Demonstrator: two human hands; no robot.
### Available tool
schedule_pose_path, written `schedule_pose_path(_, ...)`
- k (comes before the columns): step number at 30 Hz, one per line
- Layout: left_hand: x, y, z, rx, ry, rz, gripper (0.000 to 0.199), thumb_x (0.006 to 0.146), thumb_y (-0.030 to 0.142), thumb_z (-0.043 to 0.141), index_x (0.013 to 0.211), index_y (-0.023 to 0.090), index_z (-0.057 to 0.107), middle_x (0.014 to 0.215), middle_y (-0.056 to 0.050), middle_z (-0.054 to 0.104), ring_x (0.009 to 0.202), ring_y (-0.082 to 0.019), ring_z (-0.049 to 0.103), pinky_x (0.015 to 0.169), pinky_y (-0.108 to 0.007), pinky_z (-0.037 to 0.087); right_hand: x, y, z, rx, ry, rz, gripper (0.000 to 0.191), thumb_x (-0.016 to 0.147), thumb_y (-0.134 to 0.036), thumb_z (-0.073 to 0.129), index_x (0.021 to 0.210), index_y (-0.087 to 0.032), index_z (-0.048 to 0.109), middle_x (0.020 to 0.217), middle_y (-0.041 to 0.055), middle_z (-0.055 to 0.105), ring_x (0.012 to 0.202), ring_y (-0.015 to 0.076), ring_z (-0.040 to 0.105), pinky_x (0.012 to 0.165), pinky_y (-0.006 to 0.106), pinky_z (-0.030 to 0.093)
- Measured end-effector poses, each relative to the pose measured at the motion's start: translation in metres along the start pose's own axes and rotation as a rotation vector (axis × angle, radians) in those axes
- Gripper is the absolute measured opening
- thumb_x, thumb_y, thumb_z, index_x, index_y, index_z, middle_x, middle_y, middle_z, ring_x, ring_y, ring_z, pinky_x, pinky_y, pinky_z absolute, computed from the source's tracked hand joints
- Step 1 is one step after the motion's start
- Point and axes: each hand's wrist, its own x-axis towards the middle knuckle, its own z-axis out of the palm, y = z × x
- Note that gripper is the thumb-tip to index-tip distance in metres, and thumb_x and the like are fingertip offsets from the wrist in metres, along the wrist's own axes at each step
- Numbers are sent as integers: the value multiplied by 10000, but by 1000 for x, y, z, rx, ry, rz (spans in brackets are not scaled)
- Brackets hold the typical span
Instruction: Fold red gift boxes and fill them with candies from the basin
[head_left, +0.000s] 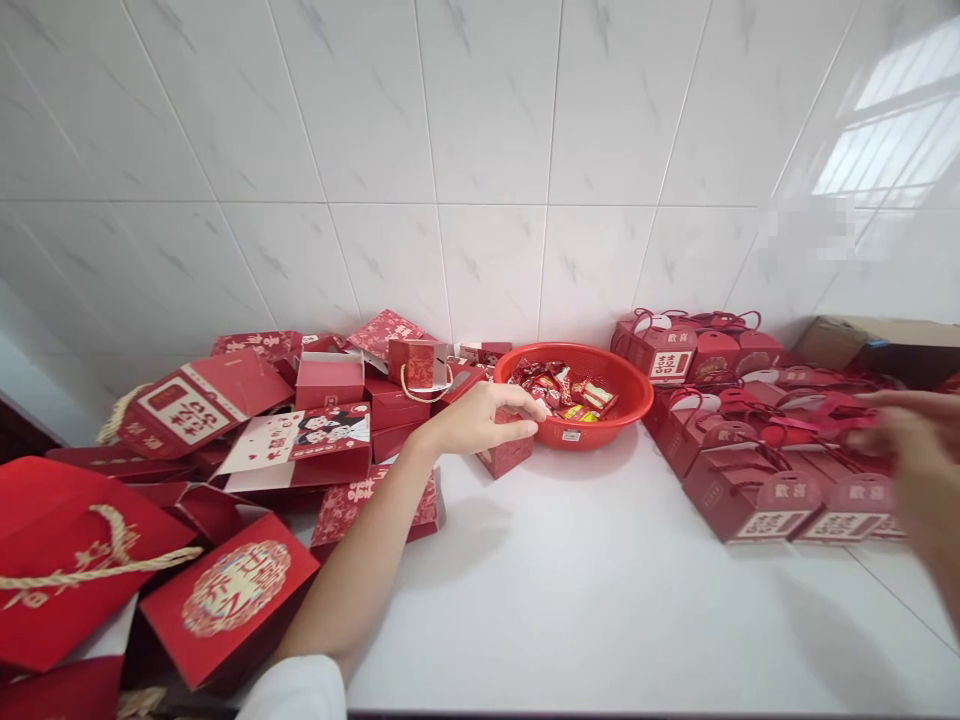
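Note:
My left hand [484, 418] reaches over the counter at the near left side of a red plastic basket [574, 432]. Its thumb and fingers are apart and nothing shows between them. Wrapped sweets [551, 385] in red and yellow lie inside the basket. A small red box [506, 455] stands just below the fingers, partly covered by them. On the right, my right hand [911, 435] is smeared by motion over rows of red gift boxes [765, 500] with cord handles. A blurred pink ribbon [821, 412] lies close to its fingertips; whether they touch cannot be made out.
Many red boxes in mixed shapes are heaped on the left, among them a box with a round emblem [236, 585] and a bright red bag [67, 560] with a rope handle. A cardboard box [877, 345] sits far right. A tiled wall [495, 150] backs the white counter [555, 600].

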Motion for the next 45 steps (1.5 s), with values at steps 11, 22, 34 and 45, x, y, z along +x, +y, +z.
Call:
schedule_pose_path(11,-32,35,-24,21,325,245,132,897,268,654,929,186,752,965,-60,767,937,-194,696,872,-304,546,-169,-102,139,254,-1394,-361,190,910,-281,581,1068,-202,652,1026,86,728,748,183,679,705,310,513)
schedule_pose_path(22,-42,28,-37,45,364,221,133,897,272,658,928,185,754,933,-49,773,878,-181,703,824,-285,559,-232,-133,225,-148,-1584,-173,119,832,-185,607,736,-193,676,866,74,753,833,245,704,649,286,430)
schedule_pose_path(34,-19,6,-27,19,156,53,231,867,276,645,1074,197,713,1138,-60,724,1081,-226,654,965,-346,503,-101,-122,181,498,-1285,-299,183,970,-287,448,866,-180,553,755,7,575,674,137,518,616,239,398)
schedule_pose_path(45,-2,-7,-7,10,-222,-153,192,909,342,584,931,178,682,848,-5,679,721,-139,595,645,-236,456,-38,-78,175,486,-1387,-218,293,945,-421,552,844,-163,646,783,25,663,715,141,593,670,241,459)
